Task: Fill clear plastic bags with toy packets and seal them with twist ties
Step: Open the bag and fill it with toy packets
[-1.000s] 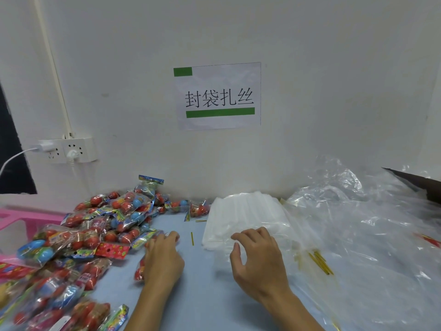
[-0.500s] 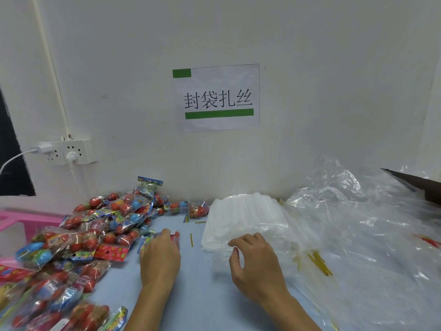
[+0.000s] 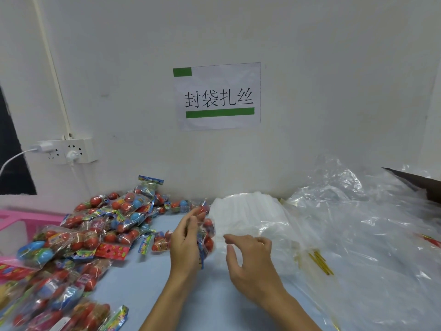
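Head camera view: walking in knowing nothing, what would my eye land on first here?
Probably the bright heap of toy packets, red and blue balls in crinkly wrap, covering the table's left side. Next, the white paper sign with green bars taped on the wall straight ahead. Then the hands at the centre: the left hand holds up one toy packet, while the right hand hovers over the stack of clear plastic bags.

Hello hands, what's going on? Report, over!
Left hand grips a toy packet, lifted off the table. Right hand open, reaching over the bag stack. Twist ties wait under loose plastic.
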